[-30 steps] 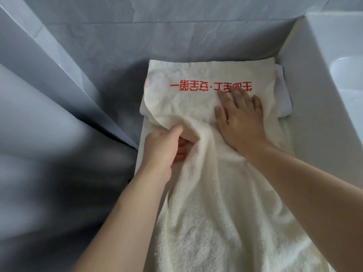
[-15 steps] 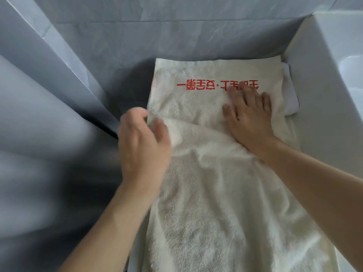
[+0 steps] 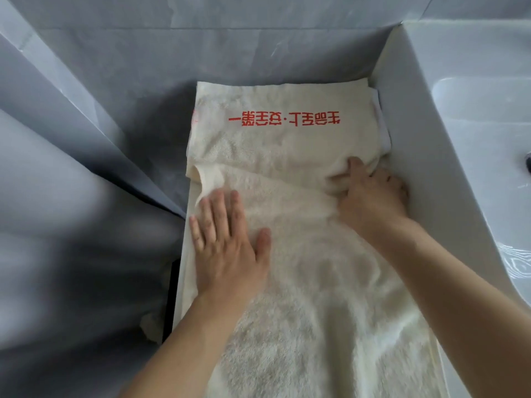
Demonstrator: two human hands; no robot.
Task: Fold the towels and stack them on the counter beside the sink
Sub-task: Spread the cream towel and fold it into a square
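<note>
Beside the sink [image 3: 459,139], the towel [image 3: 301,282] runs lengthwise away from the person.

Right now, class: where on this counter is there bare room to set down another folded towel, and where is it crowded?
Almost none. The cream towel covers the counter from the wall to the sink, with both the left hand and right hand on it. A white towel fills the gap by the sink. Only a thin counter edge shows left.
</note>
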